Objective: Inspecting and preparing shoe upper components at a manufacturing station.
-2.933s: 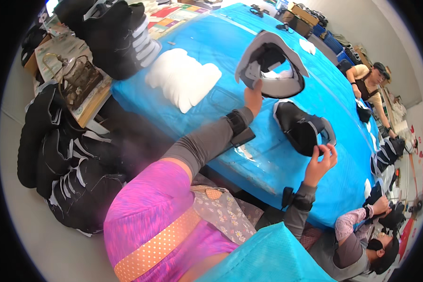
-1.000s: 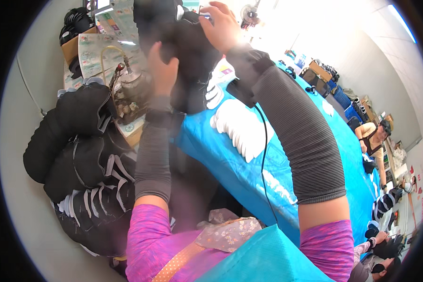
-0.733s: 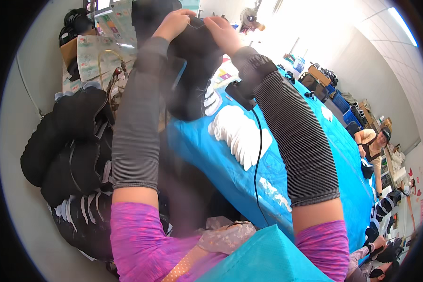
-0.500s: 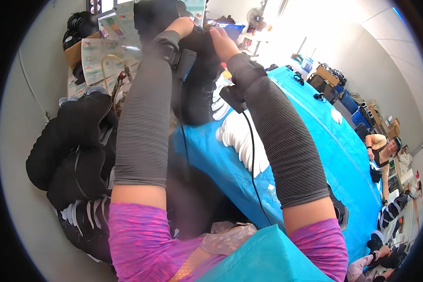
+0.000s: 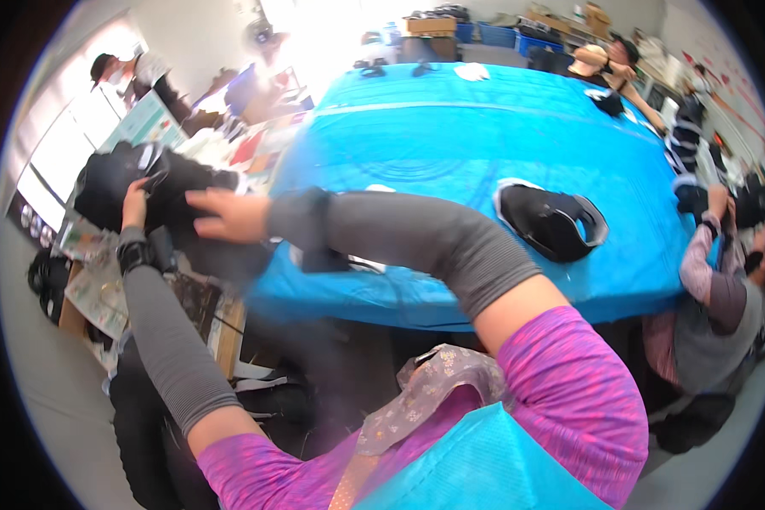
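My left hand (image 5: 134,204) is closed at the edge of a black fabric piece (image 5: 110,183), part of a dark heap at the far left; its fingertips are partly lost against the black. Beside it, my right hand (image 5: 228,214) reaches across with fingers spread, slightly blurred, over the right side of that heap. Whether it touches the fabric I cannot tell. On the blue-covered table (image 5: 408,191) lies a separate curved black piece (image 5: 545,223) with a white edge and an opening. White pieces are partly hidden under my right forearm.
A person (image 5: 144,81) stands at the back left; another (image 5: 620,64) is at the table's far right corner. A third person (image 5: 714,289) works at the right edge. Cartons (image 5: 430,25) and blue bins (image 5: 537,44) line the back. A papered bench (image 5: 93,289) is left.
My view has swung to the right, so more of the blue table shows. Both hands now appear farther left and lower, and my right fingers are spread. The curved black piece has come into view.
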A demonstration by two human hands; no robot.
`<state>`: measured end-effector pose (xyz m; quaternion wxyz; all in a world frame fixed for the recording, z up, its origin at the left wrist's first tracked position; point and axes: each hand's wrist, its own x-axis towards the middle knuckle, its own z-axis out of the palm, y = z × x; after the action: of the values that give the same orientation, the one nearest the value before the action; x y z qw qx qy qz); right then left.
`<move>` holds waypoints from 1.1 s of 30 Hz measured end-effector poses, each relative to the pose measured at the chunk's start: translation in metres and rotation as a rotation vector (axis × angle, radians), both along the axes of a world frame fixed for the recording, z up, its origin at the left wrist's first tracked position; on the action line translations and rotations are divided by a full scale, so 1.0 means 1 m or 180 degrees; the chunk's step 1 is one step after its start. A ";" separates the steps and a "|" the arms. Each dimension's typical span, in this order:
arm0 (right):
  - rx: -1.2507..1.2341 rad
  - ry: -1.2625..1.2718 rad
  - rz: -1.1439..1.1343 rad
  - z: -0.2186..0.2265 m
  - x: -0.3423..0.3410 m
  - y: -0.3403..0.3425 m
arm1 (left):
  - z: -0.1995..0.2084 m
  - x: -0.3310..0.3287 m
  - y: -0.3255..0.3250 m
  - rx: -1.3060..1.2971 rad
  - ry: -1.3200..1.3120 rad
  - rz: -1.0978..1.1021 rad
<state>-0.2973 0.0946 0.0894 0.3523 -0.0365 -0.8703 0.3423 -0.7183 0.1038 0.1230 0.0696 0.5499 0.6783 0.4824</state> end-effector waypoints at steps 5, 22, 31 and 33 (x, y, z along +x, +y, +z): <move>0.1578 -0.1190 -0.0215 -0.018 0.248 -0.039 | 0.018 0.097 0.005 0.1079 -0.0910 -0.0468; -0.2079 0.1394 -0.4324 -0.213 0.654 -0.049 | -0.155 0.592 -0.037 -0.0351 -0.1123 -0.2347; -0.1272 0.1007 -0.4709 -0.207 0.622 -0.067 | -0.137 0.796 -0.012 0.0391 0.0518 -0.2902; -0.1294 0.1023 -0.4697 -0.202 0.619 -0.069 | -0.122 0.824 -0.003 0.0066 0.0590 -0.2877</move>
<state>0.3215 0.0254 -0.1124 0.5969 -0.6195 -0.4795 0.1733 0.1057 0.1007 0.0010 0.2066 0.8319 0.3690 0.3592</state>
